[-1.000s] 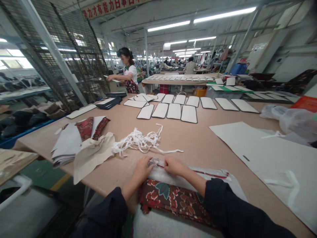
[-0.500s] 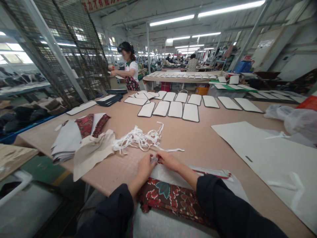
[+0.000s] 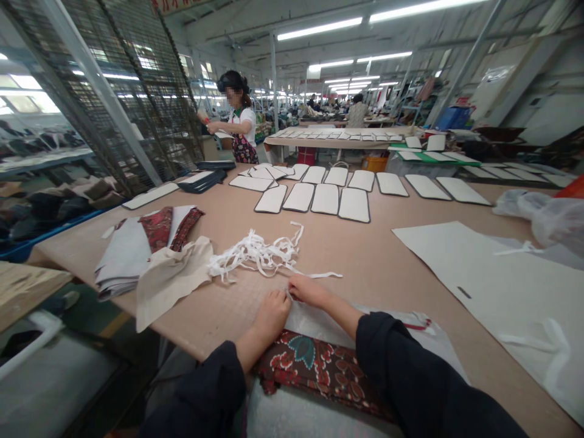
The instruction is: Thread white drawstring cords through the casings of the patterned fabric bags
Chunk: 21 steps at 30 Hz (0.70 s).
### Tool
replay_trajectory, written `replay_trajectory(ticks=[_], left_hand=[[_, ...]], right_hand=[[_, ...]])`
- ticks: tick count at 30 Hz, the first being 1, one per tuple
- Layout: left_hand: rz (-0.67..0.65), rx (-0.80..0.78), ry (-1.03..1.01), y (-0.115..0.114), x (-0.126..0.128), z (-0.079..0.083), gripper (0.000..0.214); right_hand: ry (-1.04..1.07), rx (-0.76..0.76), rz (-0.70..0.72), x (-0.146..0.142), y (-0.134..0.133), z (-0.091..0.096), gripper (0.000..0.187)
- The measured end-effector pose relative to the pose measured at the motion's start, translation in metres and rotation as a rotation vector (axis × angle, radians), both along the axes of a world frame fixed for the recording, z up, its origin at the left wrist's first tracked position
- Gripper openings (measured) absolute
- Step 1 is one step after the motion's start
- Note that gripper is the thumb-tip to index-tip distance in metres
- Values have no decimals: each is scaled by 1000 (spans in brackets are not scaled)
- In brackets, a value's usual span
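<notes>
My left hand point(image 3: 272, 313) is closed, its knuckles up, at the far left corner of a pale grey-white sheet point(image 3: 310, 321). Touching or nearly touching it, my right hand point(image 3: 308, 290) is pinched shut. What the fingers grip is hidden; a small pale bit shows between the hands. Under my forearms lies a folded brown cloth point(image 3: 314, 368) with red and teal flowers, on top of the pale material. Just beyond my hands is a tangled heap of white fabric tapes point(image 3: 255, 252), one loose end running right.
Left stand a stack of pale and red-patterned pieces point(image 3: 123, 249) and a beige cloth point(image 3: 176, 271). Dark-edged white panels point(image 3: 326, 199) lie across the tan table point(image 3: 365, 255). A large white sheet point(image 3: 483, 280) and plastic bag point(image 3: 556, 216) are at right; a co-worker point(image 3: 239, 125) stands beyond.
My left hand has rolled over and closed, its knuckles now up. My right hand's fingers have curled tighter, and the pale bit between the hands shows less.
</notes>
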<state>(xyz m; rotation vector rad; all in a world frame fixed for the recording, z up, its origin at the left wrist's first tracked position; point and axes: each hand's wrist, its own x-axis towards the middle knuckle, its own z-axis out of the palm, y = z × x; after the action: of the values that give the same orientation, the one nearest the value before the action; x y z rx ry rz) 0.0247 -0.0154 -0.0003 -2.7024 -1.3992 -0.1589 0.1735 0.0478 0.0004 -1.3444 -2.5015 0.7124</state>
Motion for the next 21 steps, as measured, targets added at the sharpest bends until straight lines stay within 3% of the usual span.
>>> replay_trajectory(ticks=[6, 10, 14, 21], left_hand=[[-34, -9, 61, -1, 1, 3, 27], [-5, -48, 37, 1, 1, 6, 24], [11, -70, -14, 2, 0, 7, 28], [-13, -35, 16, 2, 0, 4, 27]], right_hand=[[-83, -11, 23, -5, 5, 2, 20], [-33, -65, -46, -4, 7, 4, 25], [-4, -151, -92, -2, 9, 6, 14], [-31, -124, -110, -7, 12, 3, 9]])
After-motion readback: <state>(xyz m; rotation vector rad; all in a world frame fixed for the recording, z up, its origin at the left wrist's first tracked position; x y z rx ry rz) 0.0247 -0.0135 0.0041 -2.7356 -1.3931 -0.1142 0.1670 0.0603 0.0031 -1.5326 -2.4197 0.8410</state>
